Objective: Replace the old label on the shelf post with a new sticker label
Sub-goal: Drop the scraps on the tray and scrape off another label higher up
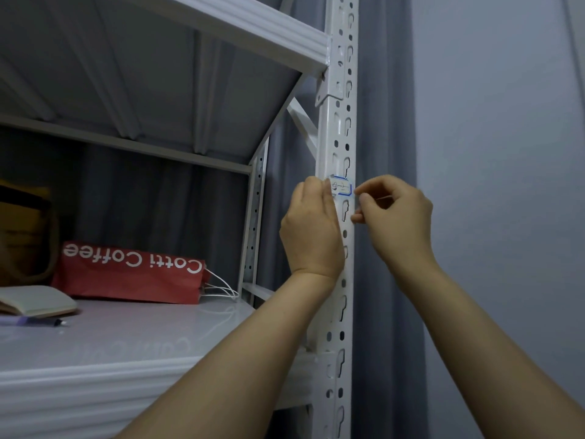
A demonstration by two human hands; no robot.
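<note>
A small white sticker label point(342, 188) with a blue border sits across the front of the white perforated shelf post point(338, 128), at about hand height. My left hand point(311, 229) comes up from the left, and its thumb and curled fingers pinch the label's left end, covering it. My right hand point(394, 213) is on the post's right side with curled fingers. Its index fingertip and thumb meet at the label's right edge. A thin pale sliver shows between the right hand's fingers; I cannot tell what it is.
The white shelf board point(95, 369) to the left carries a red Cotti Coffee paper bag point(133, 274), an open notebook point(34, 301) and a pen point(34, 321). Another shelf point(221, 23) hangs overhead. Grey curtain point(383, 106) and a pale wall point(506, 122) lie behind the post.
</note>
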